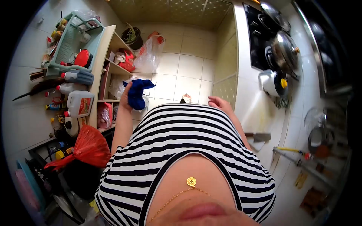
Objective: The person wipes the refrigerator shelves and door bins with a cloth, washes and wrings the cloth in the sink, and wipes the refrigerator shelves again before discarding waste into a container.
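Observation:
My left hand (126,97) is closed on a crumpled dark blue cloth (138,93), held out to the left near a cream shelf unit (100,71). Loose ends of the cloth stick out past the fingers to the right. Beside my striped shirt, my right hand (220,104) hangs with its fingers loosely stretched and nothing in it. It is nearest to the front of the counter (245,86) on the right.
Bottles and jugs (80,103), a green rack (64,49) and a red plastic bag (90,147) stand on the left. A plant pot (132,39) and clear bag (151,52) are ahead. On the right are a lidded pan (284,51), a white pot (269,83) and a cleaver (262,137).

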Demonstrator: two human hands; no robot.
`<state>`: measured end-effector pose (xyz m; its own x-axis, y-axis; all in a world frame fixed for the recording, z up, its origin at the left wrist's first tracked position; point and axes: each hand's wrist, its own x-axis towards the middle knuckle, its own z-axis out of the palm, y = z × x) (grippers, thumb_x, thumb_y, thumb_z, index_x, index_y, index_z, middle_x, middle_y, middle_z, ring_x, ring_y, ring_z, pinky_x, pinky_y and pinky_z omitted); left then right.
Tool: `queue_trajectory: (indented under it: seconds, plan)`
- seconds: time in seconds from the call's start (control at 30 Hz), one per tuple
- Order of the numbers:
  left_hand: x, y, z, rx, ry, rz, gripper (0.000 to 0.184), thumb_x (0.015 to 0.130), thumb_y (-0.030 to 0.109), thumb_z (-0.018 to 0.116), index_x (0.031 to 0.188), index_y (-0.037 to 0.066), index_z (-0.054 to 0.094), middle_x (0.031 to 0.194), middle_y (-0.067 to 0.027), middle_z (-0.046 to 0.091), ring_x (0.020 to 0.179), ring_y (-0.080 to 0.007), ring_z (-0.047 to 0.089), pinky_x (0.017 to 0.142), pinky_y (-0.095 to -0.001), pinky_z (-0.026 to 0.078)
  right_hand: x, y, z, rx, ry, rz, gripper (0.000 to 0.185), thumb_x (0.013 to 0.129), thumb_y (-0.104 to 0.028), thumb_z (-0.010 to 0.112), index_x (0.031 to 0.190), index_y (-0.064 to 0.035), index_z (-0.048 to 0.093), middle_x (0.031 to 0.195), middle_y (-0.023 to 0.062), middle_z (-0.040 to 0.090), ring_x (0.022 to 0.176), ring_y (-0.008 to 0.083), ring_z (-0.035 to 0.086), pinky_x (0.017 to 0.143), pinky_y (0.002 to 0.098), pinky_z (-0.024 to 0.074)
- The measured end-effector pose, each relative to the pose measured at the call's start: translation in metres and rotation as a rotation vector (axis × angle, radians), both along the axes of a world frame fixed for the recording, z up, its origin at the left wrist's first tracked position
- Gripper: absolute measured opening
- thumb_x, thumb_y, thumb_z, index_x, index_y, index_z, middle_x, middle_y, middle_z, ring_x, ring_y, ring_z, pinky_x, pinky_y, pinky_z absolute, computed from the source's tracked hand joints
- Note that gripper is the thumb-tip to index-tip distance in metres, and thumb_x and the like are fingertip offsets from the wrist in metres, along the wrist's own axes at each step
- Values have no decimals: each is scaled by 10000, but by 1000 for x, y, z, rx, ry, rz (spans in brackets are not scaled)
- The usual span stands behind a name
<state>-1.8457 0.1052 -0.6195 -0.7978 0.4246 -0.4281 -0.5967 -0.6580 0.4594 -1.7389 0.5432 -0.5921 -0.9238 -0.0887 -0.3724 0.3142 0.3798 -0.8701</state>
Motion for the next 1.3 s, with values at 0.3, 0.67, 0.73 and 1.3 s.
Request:
queue_trajectory:
  seconds: [0.3, 0.67, 0.73, 1.3]
  plan:
    - [-131, -10, 42, -259, 77, 300, 445, 891, 424, 486, 1147, 68, 563, 1101, -94, 620, 875, -173, 601, 725, -285, 479, -268, 18, 43, 66, 66, 234, 346, 863, -266, 598, 1152, -77, 569, 961, 93, 655, 821, 142, 594, 760, 277, 475]
    - [-433, 20, 21, -291, 115, 230, 458, 882, 456, 477, 1111, 76, 587, 1042, -55, 631, 820, -153, 585, 670, -302, 484, -458, 52, 8, 18, -155, 9, 329, 846, -201, 624, 1145, -71, 582, 956, 69, 653, 875, 105, 595, 784, 241, 466]
    - [-492, 37, 30, -322, 147, 213, 458, 876, 455, 493, 1110, 73, 587, 1027, -54, 636, 812, -158, 590, 674, -300, 487, -493, 53, 19, 21, -128, -33, 320, 855, -190, 609, 1144, -57, 579, 983, 78, 648, 901, 119, 598, 807, 245, 465]
    - [-949, 305, 36, -245, 351, 284, 660, 825, 524, 537, 1247, 27, 433, 1145, -125, 544, 1030, -202, 509, 900, -328, 406, -869, 74, 14, 34, 11, 402, 329, 846, -205, 617, 1151, -89, 573, 928, 65, 655, 792, 126, 604, 738, 260, 483]
